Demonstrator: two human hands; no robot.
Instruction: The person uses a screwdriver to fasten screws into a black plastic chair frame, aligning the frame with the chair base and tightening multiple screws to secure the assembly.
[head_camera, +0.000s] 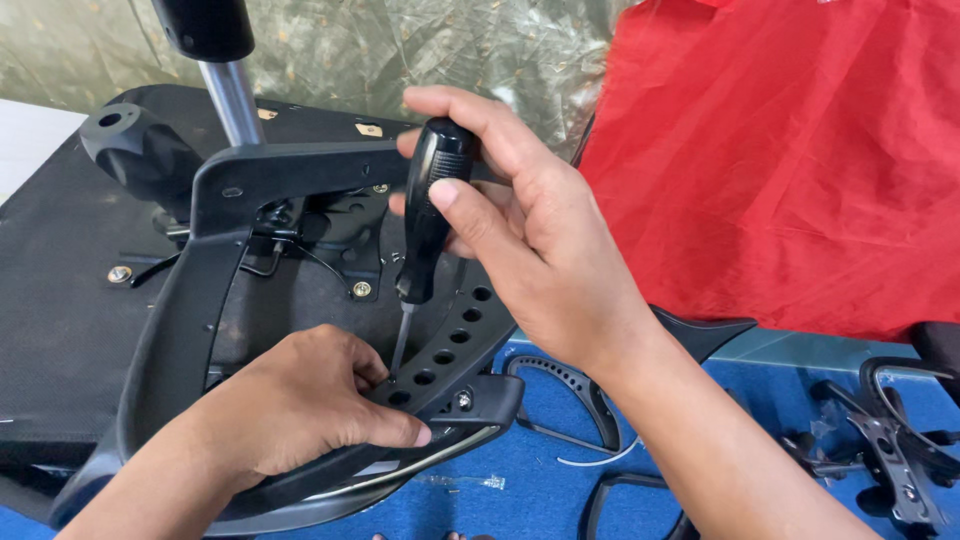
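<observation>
My right hand (540, 230) grips the black handle of a screwdriver (428, 215), held upright with its thin shaft pointing down into a hole of a black perforated chair bracket (455, 335). My left hand (300, 400) clasps the lower edge of that bracket, fingers curled near the shaft's tip. The bracket joins a black armrest frame (215, 260) on the underside of an upturned chair seat (70, 290).
A chrome gas-lift post (232, 100) rises from the seat mechanism. Red mesh fabric (790, 150) fills the right side. Loose black plastic chair parts (890, 440) and an oval ring (565, 385) lie on the blue floor covering (520, 490). Crinkled plastic sheeting (400, 45) lies behind.
</observation>
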